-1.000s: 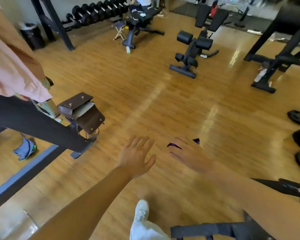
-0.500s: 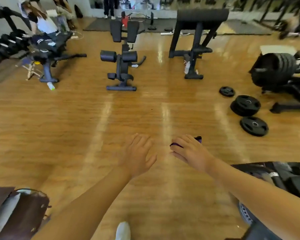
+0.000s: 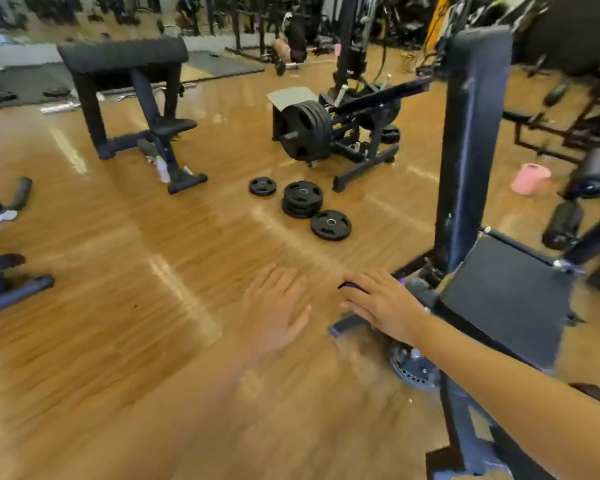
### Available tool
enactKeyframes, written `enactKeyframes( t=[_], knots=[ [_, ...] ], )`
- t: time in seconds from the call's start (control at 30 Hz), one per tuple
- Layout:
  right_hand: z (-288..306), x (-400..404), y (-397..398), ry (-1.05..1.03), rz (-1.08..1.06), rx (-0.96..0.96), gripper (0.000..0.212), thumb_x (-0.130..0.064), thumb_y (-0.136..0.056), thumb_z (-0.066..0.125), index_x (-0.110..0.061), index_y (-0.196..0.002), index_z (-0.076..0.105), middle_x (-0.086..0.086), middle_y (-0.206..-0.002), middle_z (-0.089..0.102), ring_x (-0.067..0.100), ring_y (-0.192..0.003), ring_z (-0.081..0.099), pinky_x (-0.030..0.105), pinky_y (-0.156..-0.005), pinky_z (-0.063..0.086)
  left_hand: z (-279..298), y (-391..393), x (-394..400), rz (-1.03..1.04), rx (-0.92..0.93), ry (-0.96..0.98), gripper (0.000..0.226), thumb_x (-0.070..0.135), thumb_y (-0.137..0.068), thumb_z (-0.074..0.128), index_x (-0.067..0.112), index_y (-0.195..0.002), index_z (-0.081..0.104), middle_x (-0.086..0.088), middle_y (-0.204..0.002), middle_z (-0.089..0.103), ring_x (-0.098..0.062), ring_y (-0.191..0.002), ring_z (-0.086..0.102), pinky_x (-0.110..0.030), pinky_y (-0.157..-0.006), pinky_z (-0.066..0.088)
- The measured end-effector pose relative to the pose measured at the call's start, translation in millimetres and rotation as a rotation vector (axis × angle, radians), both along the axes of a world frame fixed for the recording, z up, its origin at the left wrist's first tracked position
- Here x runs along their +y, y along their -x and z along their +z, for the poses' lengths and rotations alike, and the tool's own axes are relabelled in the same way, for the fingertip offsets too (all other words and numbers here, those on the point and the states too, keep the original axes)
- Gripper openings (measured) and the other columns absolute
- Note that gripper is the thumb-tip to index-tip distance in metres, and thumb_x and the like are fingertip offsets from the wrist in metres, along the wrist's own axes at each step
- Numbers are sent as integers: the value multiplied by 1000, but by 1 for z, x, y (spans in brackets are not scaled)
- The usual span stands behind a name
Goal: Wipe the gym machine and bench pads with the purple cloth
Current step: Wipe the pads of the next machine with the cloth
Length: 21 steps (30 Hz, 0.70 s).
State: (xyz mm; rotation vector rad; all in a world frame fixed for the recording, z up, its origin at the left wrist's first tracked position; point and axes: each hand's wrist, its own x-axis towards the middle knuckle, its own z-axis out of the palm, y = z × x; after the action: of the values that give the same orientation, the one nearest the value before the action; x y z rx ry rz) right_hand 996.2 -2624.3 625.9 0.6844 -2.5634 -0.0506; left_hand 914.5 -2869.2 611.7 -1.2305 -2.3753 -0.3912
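Left hand (image 3: 277,308) out in front above the glossy wooden plank floor (image 3: 125,306), fingers straight and spread, palm down, nothing in it. Right hand (image 3: 381,304) just beside it, fingers curled over a small bunched purple cloth (image 3: 352,285), only slivers of purple showing at the fingertips and by the knuckles. Directly right of that hand, a flat black rectangular seat pad (image 3: 506,292) on a dark steel machine frame, with a tall black upright padded post (image 3: 471,133) rising behind it; cloth near the pad's left edge, contact not discernible. Out on the middle of the floor, black round rubber weight plates (image 3: 303,202): one lying alone, a short stack, one more flat beside it. Behind them, a black plate-loaded machine (image 3: 326,129) carrying several large discs on a peg. Toward the far left of the floor, a black padded bench on angled legs (image 3: 129,95). Near the right edge, a pink bucket-like object (image 3: 530,178) on the floor. Blurred racks and equipment along the far wall.
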Motion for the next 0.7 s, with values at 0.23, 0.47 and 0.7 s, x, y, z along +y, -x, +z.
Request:
enactKeyframes(
  t=[0.23,0.47,0.7],
  knots=[
    [20,66,3,22,-328,51,34,-32,-104,45,-9,-98,69,10,-105,64,31,-92,61,42,-80,51,17,74,103,-317,70,-73,44,41,-89,54,10,-117,68,-7,-118,68,-27,-108,64,-36,-104,34],
    [33,137,40,23,-479,167,42,-33,-107,38,-8,-97,71,9,-105,66,26,-97,57,37,-85,47,34,150,211,-505,87,-46,47,42,-93,50,9,-122,66,-8,-123,65,-27,-115,61,-42,-108,40],
    [67,208,103,2,-560,257,25,-26,-100,54,-7,-103,71,10,-110,65,25,-102,57,34,-92,44,62,222,302,-598,157,-125,46,36,-88,61,10,-125,65,-8,-129,64,-25,-119,60,-43,-110,41]
  ],
)
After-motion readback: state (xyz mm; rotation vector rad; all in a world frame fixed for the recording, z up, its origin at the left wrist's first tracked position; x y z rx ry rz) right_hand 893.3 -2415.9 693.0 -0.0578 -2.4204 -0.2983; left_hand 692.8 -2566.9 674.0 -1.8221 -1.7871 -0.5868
